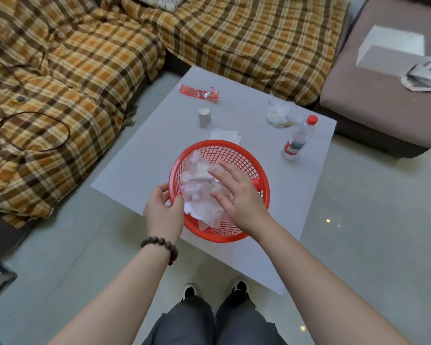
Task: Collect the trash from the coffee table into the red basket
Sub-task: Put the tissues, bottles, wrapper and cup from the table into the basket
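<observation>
The red basket (237,155) sits on the near part of the grey coffee table (139,165). My left hand (163,210) grips its left rim. My right hand (237,192) is spread flat, fingers apart, over crumpled white and clear wrapping (199,185) inside the basket. On the table beyond lie a white napkin (225,135), a small paper cup (204,117), a red wrapper (199,92), a crumpled clear bag (280,114) and a plastic bottle with a red cap (299,139).
A sofa under a plaid cover (72,78) wraps the left and far sides, with a black cable (35,130) on it. A brown seat (373,100) at right holds a white box (393,51). Pale floor tiles surround the table.
</observation>
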Motion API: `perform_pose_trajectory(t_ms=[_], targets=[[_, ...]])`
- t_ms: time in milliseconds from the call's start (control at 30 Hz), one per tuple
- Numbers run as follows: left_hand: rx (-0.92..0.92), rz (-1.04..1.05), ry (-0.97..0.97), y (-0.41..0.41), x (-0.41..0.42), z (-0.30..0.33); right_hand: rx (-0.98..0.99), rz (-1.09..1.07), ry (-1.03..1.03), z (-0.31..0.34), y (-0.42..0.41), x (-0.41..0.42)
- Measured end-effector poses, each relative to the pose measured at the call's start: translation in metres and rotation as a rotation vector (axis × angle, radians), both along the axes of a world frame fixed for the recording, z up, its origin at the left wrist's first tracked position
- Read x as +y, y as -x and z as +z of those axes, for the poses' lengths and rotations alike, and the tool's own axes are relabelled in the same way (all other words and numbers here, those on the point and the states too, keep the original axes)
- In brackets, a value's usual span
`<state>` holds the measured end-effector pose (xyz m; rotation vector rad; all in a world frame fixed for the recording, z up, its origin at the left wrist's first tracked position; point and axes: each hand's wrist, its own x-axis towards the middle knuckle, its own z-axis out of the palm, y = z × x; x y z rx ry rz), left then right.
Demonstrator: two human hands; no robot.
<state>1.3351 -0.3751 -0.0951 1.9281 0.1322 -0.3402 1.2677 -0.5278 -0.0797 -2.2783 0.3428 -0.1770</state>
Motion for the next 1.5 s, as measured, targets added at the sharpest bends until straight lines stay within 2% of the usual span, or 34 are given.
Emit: perform_pose_trajectory(t_ms=[133, 200, 333, 400, 500, 700, 1100, 1367, 1500], targets=[[-0.002, -0.084, 0.004, -0.009, -0.001, 0.013, -0.063, -0.262, 0.079, 0.013, 0.025, -0.01], [0.01, -0.118, 0.026, -0.01, -0.003, 0.018, -0.023, -0.405, 0.117, 0.013, 0.042, -0.018], [0.018, -0.176, 0.05, -0.006, -0.01, 0.025, 0.11, -0.568, -0.096, 0.008, 0.073, -0.024], [0.014, -0.194, 0.048, 0.0, -0.014, 0.028, 0.127, -0.619, -0.217, 0.007, 0.084, -0.025], [0.008, -0.206, 0.053, 0.011, -0.023, 0.031, 0.104, -0.635, -0.277, 0.008, 0.097, -0.03], [-0.036, -0.198, 0.031, 0.05, -0.059, 0.028, 0.077, -0.612, -0.316, 0.005, 0.13, -0.067], [-0.127, 0.06, -0.01, 0.192, -0.179, 0.033, 0.051, -0.358, -0.303, 0.016, 0.238, -0.217], [-0.174, 0.172, -0.07, 0.215, -0.195, 0.036, 0.051, -0.221, -0.35, 0.018, 0.235, -0.248], [-0.126, 0.24, -0.076, 0.216, -0.201, 0.025, 0.034, -0.157, -0.338, 0.013, 0.222, -0.262]])
